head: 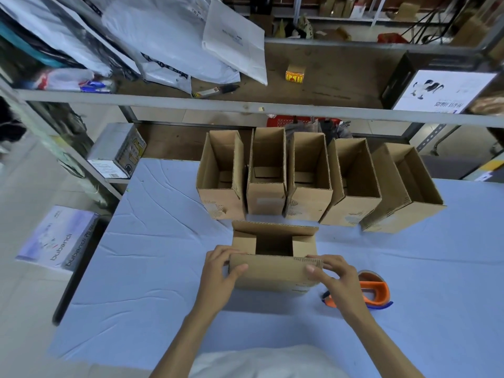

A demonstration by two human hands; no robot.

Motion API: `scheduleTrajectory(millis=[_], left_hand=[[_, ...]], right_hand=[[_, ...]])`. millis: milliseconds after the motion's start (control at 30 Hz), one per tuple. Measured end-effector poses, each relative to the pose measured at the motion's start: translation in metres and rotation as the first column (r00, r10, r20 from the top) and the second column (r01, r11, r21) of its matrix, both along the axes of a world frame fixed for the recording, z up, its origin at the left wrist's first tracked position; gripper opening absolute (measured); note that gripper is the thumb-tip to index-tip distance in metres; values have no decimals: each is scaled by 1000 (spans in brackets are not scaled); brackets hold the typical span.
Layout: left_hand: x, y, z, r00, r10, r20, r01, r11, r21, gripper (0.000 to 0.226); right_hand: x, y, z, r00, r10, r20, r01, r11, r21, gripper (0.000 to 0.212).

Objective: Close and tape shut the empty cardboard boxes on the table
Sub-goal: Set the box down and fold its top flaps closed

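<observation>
A small cardboard box (272, 274) stands on the blue-covered table (152, 268) right in front of me, its top partly open with the side flaps folded in. My left hand (218, 276) grips the left end of the near flap, thumb on its front face. My right hand (334, 276) pinches the right end of the same flap. Behind it, several open empty boxes (308, 175) stand in a row. An orange tape dispenser (375, 291) lies on the table just right of my right hand, partly hidden by it.
A metal shelf (245, 105) crosses above the row of boxes, holding white mailer bags (174, 42), a small yellow box (295, 73) and a black crate (436, 85). A printed carton (117, 154) and a book-like package (54, 238) sit off the table's left edge.
</observation>
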State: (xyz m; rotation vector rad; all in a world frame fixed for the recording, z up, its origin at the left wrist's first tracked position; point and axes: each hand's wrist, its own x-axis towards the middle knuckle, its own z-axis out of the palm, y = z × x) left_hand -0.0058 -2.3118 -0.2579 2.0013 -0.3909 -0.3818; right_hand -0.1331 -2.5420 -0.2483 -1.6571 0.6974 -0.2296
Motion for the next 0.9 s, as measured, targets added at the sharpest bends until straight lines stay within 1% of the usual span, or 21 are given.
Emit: scheduleTrajectory(millis=[67,133,167,233,267,333,367,400,467,533,600,667,767,833,900], left_hand=[[0,0,0,999,25,-40,-26,999,-21,33],[-2,0,3,992,64,-111,-71,995,-68,46],[-2,0,4,986,77,-148,-91,992,-90,53],[-2,0,5,981,79,-178,-96,991,-88,64],[-2,-1,5,982,75,-173,-90,993,-83,69],[-1,-4,5,988,62,-142,-74,994,-80,80],[1,-5,5,990,57,-131,-68,994,-81,85],[3,-5,5,990,53,-129,-64,995,-79,89],[7,-5,6,991,33,-129,-41,997,-64,92],[10,-5,7,992,11,-126,-18,998,-57,84],[10,-5,7,990,22,-138,-33,996,-81,74],[10,-4,4,988,47,-147,-61,994,-87,60],[10,-2,0,982,59,-182,-69,997,-45,36],[12,-1,-1,979,55,-195,-62,998,-27,29],[14,-5,2,977,90,-193,-92,996,3,27]], right_hand=[[-1,1,-3,999,-37,-11,37,999,-9,18],[-1,4,-6,998,-65,-6,65,997,-32,17],[-1,6,-7,997,-80,1,80,996,-49,20],[-2,10,-6,994,-107,13,108,990,-92,34],[-2,11,-6,994,-106,8,106,987,-124,46],[0,11,-3,998,-67,-5,65,979,-193,73],[1,9,-1,999,-32,-7,30,974,-224,83],[3,7,1,1000,6,-12,-9,967,-253,87],[7,2,3,997,66,-39,-75,951,-299,84],[8,-3,3,994,84,-65,-101,942,-319,77],[7,-6,2,994,83,-70,-100,949,-298,68],[7,-4,2,996,61,-69,-78,957,-280,52],[6,-1,1,997,13,-75,-34,961,-276,31],[5,-1,1,996,15,-86,-38,961,-272,28],[6,-2,2,994,18,-111,-47,964,-263,28]])
